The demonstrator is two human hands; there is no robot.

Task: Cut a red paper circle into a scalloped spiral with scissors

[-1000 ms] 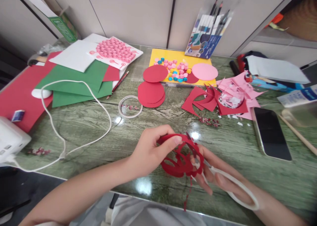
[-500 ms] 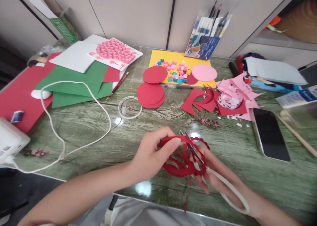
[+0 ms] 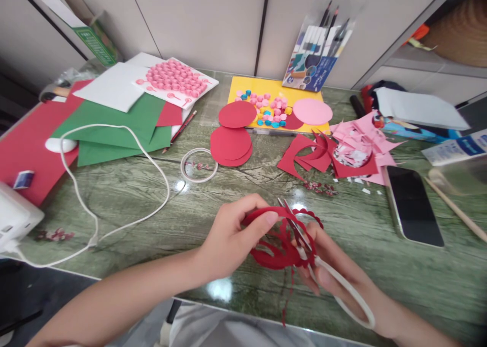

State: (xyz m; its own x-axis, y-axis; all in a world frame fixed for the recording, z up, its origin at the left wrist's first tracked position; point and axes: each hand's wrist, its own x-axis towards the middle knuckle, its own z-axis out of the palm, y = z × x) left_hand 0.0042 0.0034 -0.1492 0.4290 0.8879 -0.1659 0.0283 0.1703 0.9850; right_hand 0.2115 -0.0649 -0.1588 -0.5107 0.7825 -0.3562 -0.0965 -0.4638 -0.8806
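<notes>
My left hand (image 3: 238,238) pinches a curling cut piece of red paper (image 3: 274,259) between thumb and fingers. A pair of scissors with white handles (image 3: 348,288) is in my right hand (image 3: 327,255). Its blades stand slightly apart across the red paper, tips pointing up and away from me. One edge of the paper is scalloped, and a thin red strip dangles below it. Beyond my hands lie red paper circles (image 3: 231,146), with a roll of tape (image 3: 199,165) beside them.
Red scraps (image 3: 297,157) and pink scraps (image 3: 380,139) lie behind my right hand, near a phone (image 3: 414,205). A white cable (image 3: 167,184) loops at left by green sheets (image 3: 114,124). Yellow paper (image 3: 238,85) and a marker box (image 3: 312,65) are at the back.
The scissors' handle loop has swung slightly to the left and the blades sit a little differently on the red paper. My left hand keeps its grip. The view has shifted very slightly.
</notes>
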